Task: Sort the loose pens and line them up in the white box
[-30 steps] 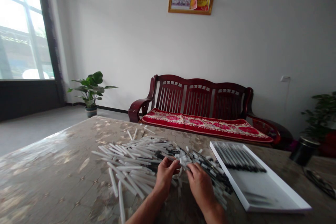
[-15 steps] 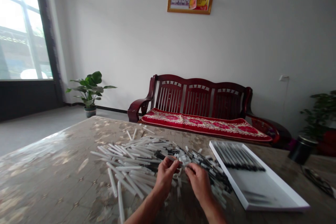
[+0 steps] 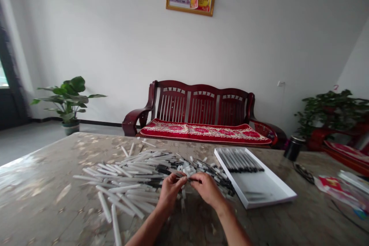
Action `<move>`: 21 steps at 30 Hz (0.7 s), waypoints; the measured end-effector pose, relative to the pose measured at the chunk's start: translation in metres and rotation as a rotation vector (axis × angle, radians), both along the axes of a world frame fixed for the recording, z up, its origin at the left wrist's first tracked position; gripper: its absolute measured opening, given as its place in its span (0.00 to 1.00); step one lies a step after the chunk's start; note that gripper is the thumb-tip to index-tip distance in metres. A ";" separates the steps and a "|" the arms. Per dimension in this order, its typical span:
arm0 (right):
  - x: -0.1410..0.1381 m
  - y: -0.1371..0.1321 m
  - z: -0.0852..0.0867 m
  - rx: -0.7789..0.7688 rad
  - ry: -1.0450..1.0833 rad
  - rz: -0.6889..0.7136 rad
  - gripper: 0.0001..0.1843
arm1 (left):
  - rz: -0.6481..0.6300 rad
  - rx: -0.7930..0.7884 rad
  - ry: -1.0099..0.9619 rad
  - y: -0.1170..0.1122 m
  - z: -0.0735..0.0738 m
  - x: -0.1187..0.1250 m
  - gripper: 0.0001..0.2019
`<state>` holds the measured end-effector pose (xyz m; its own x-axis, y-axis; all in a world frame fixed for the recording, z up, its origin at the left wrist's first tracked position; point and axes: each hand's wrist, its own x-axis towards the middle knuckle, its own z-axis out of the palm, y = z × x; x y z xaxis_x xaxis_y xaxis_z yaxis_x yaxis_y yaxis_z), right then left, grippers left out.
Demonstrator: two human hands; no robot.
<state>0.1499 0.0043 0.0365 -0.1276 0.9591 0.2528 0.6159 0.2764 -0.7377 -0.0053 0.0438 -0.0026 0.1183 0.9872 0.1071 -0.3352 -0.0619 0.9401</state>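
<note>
A heap of white pen barrels [image 3: 129, 177] and black pen parts [image 3: 201, 167] lies on the marble-patterned table [image 3: 43, 192]. Above the near edge of the heap, my left hand [image 3: 170, 187] and my right hand [image 3: 206, 188] meet, both with fingers pinched on one thin pen piece [image 3: 188, 178] held between them. A white tray [image 3: 268, 188] to the right of my right hand holds a row of dark pens [image 3: 242, 160] at its far end.
A black cup [image 3: 292, 148], a dark cable [image 3: 304, 172] and red-and-white packets [image 3: 337, 186] lie at the table's right. Behind the table stand a red wooden bench [image 3: 201, 119] and potted plants [image 3: 67, 98].
The view has swung to the right, so the window has left the picture and more of the table's right side shows. My hands have drawn closer together over the heap.
</note>
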 end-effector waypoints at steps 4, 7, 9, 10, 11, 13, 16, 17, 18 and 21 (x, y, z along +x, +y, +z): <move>0.020 0.004 0.000 -0.116 0.031 -0.012 0.13 | -0.055 -0.001 0.035 0.003 -0.007 0.003 0.24; 0.044 0.009 0.003 -0.150 0.097 -0.071 0.15 | -0.028 -0.010 0.060 0.003 -0.008 0.004 0.25; 0.064 0.013 0.005 -0.123 0.123 -0.132 0.16 | -0.011 -0.026 0.074 0.002 -0.007 0.004 0.24; 0.075 0.014 0.006 -0.105 0.117 -0.164 0.17 | -0.007 -0.034 0.077 0.001 -0.006 0.003 0.24; 0.087 0.015 0.008 -0.086 0.094 -0.201 0.18 | -0.007 -0.039 0.079 0.001 -0.005 0.003 0.23; 0.115 0.013 0.011 -0.069 0.033 -0.270 0.18 | -0.009 -0.040 0.079 0.000 -0.003 0.002 0.22; 0.165 -0.001 0.016 -0.068 -0.096 -0.392 0.17 | -0.001 -0.035 0.077 -0.001 -0.001 0.003 0.20; 0.182 -0.009 0.017 -0.071 -0.154 -0.444 0.16 | 0.003 -0.036 0.076 -0.001 -0.001 0.003 0.20; 0.199 -0.017 0.018 -0.079 -0.216 -0.495 0.15 | 0.006 -0.038 0.076 -0.002 0.000 0.003 0.20; 0.240 -0.043 0.017 -0.116 -0.409 -0.602 0.11 | 0.011 -0.048 0.076 -0.001 0.000 0.004 0.19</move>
